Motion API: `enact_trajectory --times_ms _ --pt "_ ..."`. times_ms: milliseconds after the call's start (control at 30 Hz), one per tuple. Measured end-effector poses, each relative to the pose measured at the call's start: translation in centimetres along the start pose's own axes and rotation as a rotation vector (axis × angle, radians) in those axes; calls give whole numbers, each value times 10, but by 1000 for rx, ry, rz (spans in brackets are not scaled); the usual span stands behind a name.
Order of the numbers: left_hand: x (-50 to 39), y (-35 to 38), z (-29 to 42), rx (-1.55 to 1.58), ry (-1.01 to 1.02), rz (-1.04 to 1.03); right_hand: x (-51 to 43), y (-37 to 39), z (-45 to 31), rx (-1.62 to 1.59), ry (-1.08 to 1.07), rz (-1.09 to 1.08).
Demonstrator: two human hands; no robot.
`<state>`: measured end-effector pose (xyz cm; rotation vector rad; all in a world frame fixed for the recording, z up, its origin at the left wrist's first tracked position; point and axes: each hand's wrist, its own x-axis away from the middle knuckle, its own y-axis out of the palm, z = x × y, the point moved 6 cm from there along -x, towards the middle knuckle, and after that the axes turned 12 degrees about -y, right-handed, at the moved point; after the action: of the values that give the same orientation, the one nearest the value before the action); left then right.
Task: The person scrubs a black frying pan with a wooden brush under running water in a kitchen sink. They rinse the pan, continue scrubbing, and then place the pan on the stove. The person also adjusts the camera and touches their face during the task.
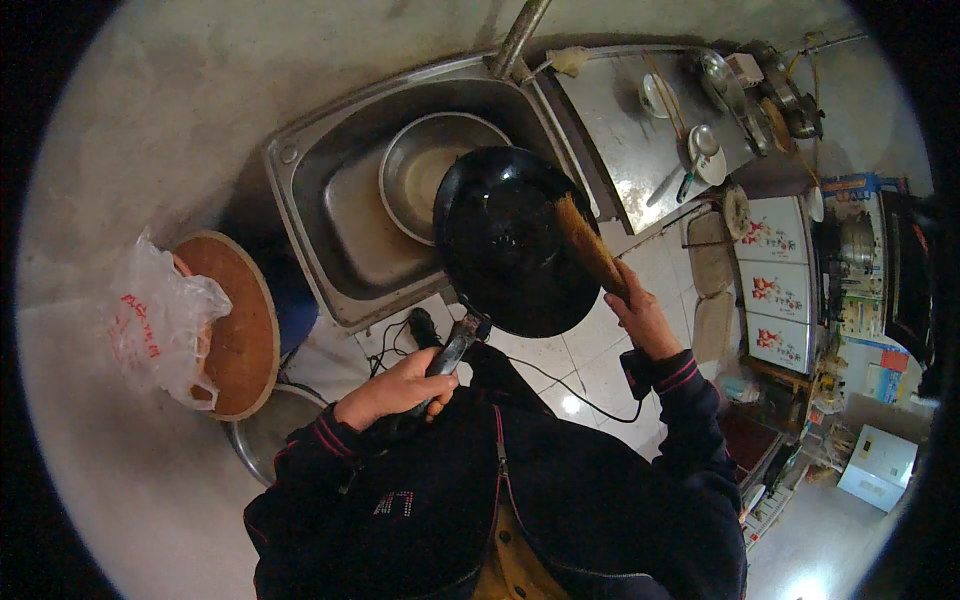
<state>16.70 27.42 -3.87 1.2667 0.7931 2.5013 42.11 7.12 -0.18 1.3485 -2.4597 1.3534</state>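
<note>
A black wok (pixel 517 240) is held over the right front part of a stainless steel sink (pixel 360 247), overlapping a metal basin (pixel 420 172) inside it. The basin holds some cloudy liquid. My left hand (pixel 412 386) grips the wok's handle (pixel 454 346). In my right hand (pixel 641 311) is a brush of stiff brown bristles (pixel 585 236), its tip against or just above the wok's right inner side; contact cannot be told. The wok's inside looks wet and shiny.
A steel counter (pixel 622 142) right of the sink bears a bowl, chopsticks, a ladle and pans. Left stands a round wooden board (pixel 240 330) with a plastic bag (pixel 165 322) on it. A metal pipe (pixel 521 34) rises behind the sink. A dark cable (pixel 570 394) hangs below my right sleeve.
</note>
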Motion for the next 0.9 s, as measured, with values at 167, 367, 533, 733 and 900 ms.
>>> enact_trajectory --times_ms 167,367,533,733,900 --pt "-8 -3 -15 -39 11 32 -11 6 4 100 -247 38" --pt "-14 -4 -37 25 8 87 -62 24 -18 614 -456 -197" --pt "-20 -3 -46 -115 7 199 -130 33 -24 1019 -515 22" --pt "-17 -3 -44 -125 -2 217 -87 54 33 990 -390 -509" --pt "-18 -4 -40 -86 16 145 -36 104 -31 510 -548 -771"
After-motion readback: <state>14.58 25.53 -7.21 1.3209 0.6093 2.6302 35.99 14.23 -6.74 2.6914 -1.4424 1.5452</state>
